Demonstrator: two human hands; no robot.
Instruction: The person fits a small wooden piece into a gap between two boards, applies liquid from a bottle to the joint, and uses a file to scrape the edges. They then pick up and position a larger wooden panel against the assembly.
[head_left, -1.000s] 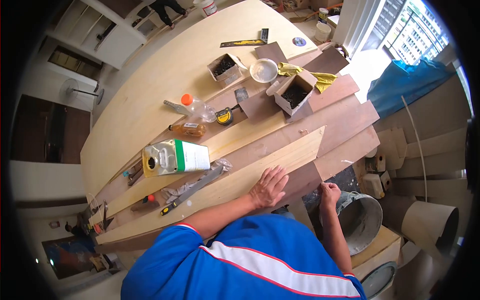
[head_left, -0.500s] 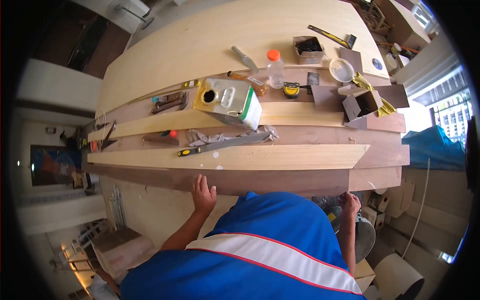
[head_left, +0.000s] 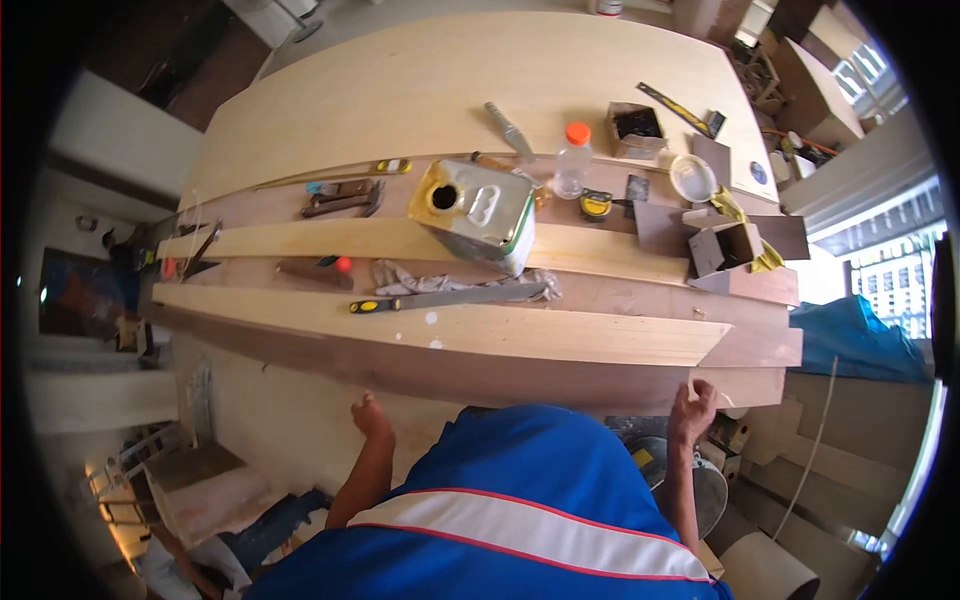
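My left hand (head_left: 373,418) hangs just off the near edge of a long dark brown wood strip (head_left: 480,378), its fingers curled with nothing visible in them. At the strip's right end, my right hand (head_left: 692,408) has thumb and fingers bent around the near edge, beside the seam with a lighter board (head_left: 740,388). Behind the strip runs a pale wood strip (head_left: 560,334) with an angled right end and white spots. A hand saw (head_left: 450,298) with a black and yellow handle rests along it, over a crumpled cloth (head_left: 392,280).
On the boards stand a stained metal can (head_left: 475,215), a clear bottle (head_left: 573,165) with an orange cap, a tape measure (head_left: 595,206), hammers (head_left: 345,198) and an open carton (head_left: 725,250). A bucket (head_left: 708,497) is below right. Another person (head_left: 200,560) is at lower left.
My left hand has come off the brown strip and drawn back to the left, its fingers now curled. My right hand has shifted slightly along the strip's end. The view has tilted a little.
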